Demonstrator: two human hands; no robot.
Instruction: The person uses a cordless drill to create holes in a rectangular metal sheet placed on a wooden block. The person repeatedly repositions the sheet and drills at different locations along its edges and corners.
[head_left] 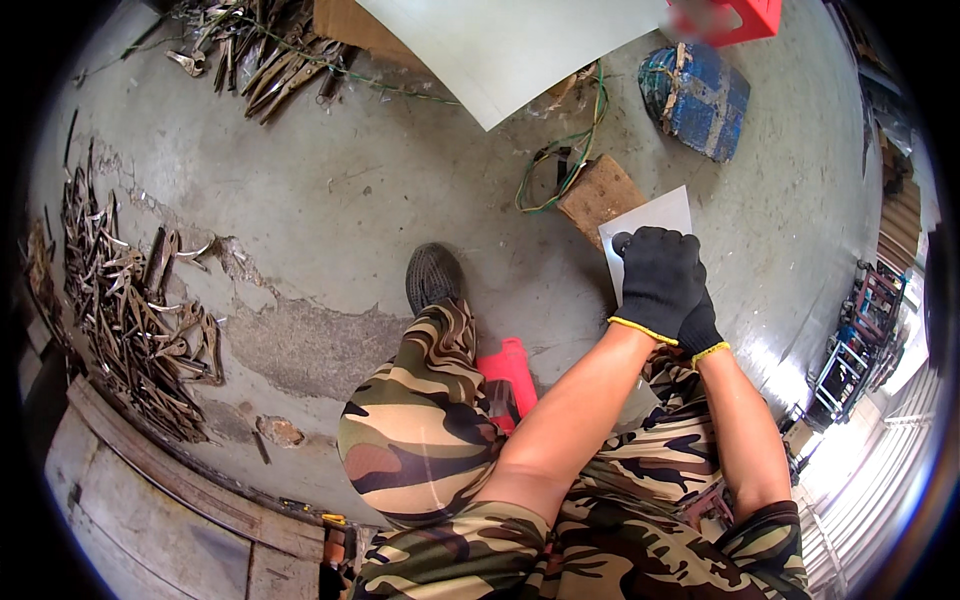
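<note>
I am gripping a small metal sheet (655, 222) with my gloved left hand (655, 280), fingers curled closed on it. My right hand (700, 325) is sitting behind it; I cannot tell its grip.

Metal sheet (652, 232) lies right of shoe (432, 276).

Left hand (655, 280), black-gloved, grips small grey metal sheet (655, 220); right hand (700, 325) just behind it, mostly hidden. Wood block (598, 195) touching sheet's left edge, green wire (560, 160) beyond block. Scrap metal pile (130, 310) well left of sheet on concrete floor (330, 200).
</note>
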